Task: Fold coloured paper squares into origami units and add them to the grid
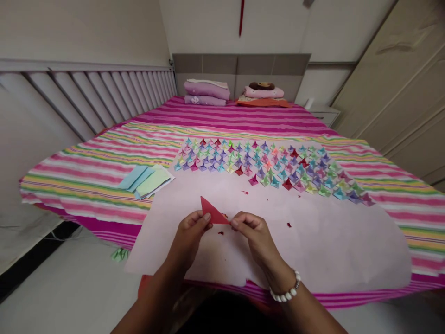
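Observation:
A red paper triangle [212, 213], folded from a sheet, is held in the air over a large pale sheet [333, 246]. My left hand [192, 228] pinches its left edge, thumb on top. With thumb and forefinger, my right hand [251, 226] grips the pointed right corner; a bead bracelet circles that wrist. Beyond both hands stand rows of small folded paper pieces [274, 181] in many colours. Small red paper scraps [289, 225] lie on the pale sheet near the hands.
Blue folded papers [136, 177] and green sheets [153, 182] lie on the striped bedspread [86, 162] at left. Folded bedding [206, 92] is stacked by the headboard [222, 67]. A white railing [104, 95] runs along the left. Crumpled green paper [120, 253] lies on the floor.

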{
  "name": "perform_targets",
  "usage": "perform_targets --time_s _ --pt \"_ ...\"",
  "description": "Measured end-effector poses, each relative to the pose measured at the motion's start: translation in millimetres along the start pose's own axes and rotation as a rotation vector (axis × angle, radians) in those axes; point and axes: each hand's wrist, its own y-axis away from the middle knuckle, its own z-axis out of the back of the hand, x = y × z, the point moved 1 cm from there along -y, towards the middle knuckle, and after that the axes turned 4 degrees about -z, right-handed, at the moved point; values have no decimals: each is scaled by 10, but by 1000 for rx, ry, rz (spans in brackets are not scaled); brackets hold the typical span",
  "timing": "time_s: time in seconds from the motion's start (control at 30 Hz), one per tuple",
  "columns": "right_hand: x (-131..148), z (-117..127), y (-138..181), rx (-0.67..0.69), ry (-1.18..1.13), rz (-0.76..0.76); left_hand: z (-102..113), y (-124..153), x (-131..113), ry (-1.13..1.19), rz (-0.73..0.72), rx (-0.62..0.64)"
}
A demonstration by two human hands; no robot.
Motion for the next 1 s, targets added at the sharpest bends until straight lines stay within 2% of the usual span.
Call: perform_targets --time_s 0.17,0.37,0.77,1.0 --pt "67 34 -20 -4 -29 11 -18 12 14 101 120 170" --pt "65 -37 1 48 -71 -36 -54 58 39 83 88 296" --pt "48 -93 29 150 -148 -69 -36 54 58 77 61 254" --pt "40 -99 10 138 -141 -91 46 47 101 -156 -37 234"
